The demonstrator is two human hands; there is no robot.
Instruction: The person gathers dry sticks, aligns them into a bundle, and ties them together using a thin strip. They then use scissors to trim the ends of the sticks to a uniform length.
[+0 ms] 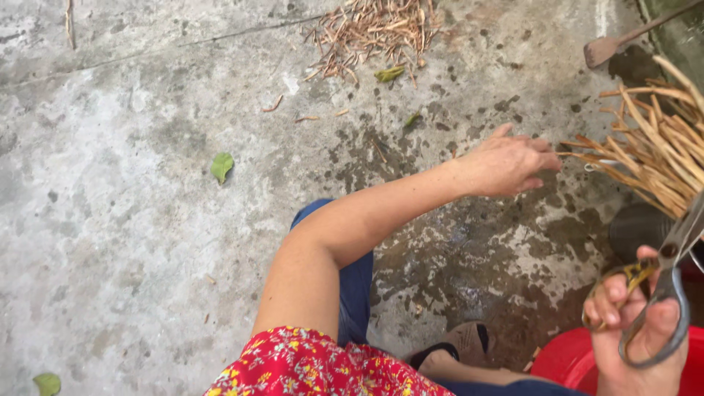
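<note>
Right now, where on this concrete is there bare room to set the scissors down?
The concrete floor is bare left of the left hand, around the green leaf. It is crowded by the stick bundle at right and the scrap pile up top. The right hand holds the scissors.

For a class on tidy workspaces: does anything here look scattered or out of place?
Yes. A loose heap of brown stem trimmings lies scattered on the concrete floor, with stray green leaves apart from it. Nothing looks damaged.

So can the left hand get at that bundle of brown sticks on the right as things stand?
Probably yes. The left hand is stretched out with its fingertips at the tips of the sticks, and nothing lies between them.
</note>
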